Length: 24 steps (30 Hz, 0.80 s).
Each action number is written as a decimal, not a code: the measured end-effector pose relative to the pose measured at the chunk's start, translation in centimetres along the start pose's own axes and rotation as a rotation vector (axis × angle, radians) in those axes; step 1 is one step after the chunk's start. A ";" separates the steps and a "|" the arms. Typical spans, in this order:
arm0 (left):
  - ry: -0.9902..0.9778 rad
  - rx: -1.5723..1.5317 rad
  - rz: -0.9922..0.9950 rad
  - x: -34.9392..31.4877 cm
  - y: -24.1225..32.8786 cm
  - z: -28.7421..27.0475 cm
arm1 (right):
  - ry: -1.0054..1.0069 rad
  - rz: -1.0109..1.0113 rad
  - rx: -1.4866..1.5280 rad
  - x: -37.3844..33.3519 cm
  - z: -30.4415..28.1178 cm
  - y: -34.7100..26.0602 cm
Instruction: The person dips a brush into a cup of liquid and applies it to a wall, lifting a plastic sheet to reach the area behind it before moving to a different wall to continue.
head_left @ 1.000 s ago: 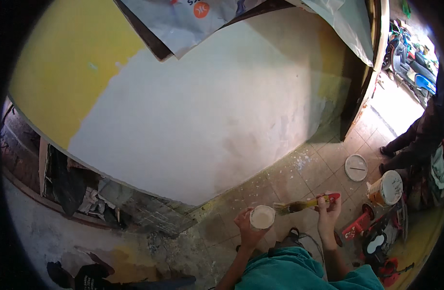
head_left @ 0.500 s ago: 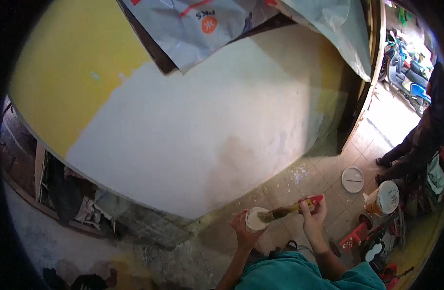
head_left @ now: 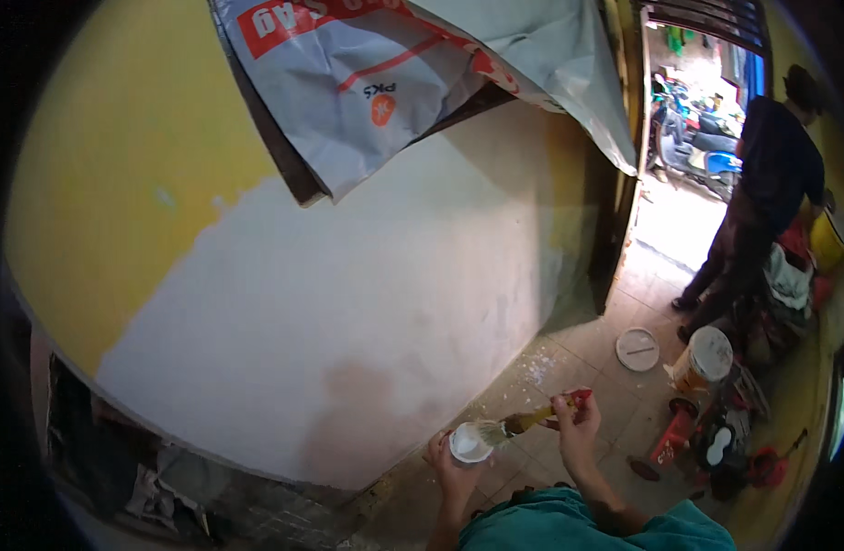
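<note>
My left hand (head_left: 451,473) is wrapped round a small white tub (head_left: 470,450) with white paint inside, held low in front of me. In my right hand (head_left: 578,428) is a paintbrush (head_left: 532,420) with a yellow handle and a red end. Its bristles point left and lie at the tub's rim; whether they touch the paint I cannot tell. Ahead stands a wall (head_left: 348,312), white over most of its face, with an uneven yellow area (head_left: 119,174) at the left. My shadow falls on the lower white part.
A grey plastic banner (head_left: 385,83) hangs over the wall's top. On the tiled floor to the right are a round white lid (head_left: 637,350), a paint bucket (head_left: 704,358) and red tools (head_left: 674,433). Another person (head_left: 761,179) stands by the doorway; motorbikes (head_left: 702,156) are outside.
The view has shifted right and up, showing more of the doorway and the other person. The brush has drawn back slightly, so more bristles show at the tub's rim.
</note>
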<state>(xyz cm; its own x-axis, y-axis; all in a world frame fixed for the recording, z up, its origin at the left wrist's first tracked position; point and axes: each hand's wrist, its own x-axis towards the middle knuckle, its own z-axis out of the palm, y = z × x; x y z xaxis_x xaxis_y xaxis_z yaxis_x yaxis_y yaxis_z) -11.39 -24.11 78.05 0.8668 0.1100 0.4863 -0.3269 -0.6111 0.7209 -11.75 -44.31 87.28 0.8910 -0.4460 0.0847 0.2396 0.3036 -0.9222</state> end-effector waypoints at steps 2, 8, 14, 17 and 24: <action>-0.055 0.018 0.000 0.8 -0.3 -0.8 | 0.005 -0.049 0.003 -1.0 1.4 -0.3; -0.096 -0.033 -0.046 2.0 0.2 -1.7 | -0.270 -0.270 0.055 -3.0 3.8 -0.7; -0.101 -0.028 -0.033 1.7 0.3 -0.5 | -0.307 -0.316 -0.159 -2.9 3.0 0.2; -0.105 0.002 -0.055 1.9 1.2 0.3 | -0.325 -0.342 -0.254 -1.3 2.2 -0.2; 0.064 0.004 0.121 5.0 4.3 5.8 | -0.354 -0.534 -0.307 6.1 -0.7 -2.6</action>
<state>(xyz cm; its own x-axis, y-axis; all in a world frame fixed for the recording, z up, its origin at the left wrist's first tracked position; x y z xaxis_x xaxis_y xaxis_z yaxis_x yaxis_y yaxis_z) -6.22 -30.73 80.71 0.7953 0.0847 0.6003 -0.4264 -0.6257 0.6532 -7.22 -48.44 89.92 0.7666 -0.1517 0.6240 0.6052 -0.1542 -0.7810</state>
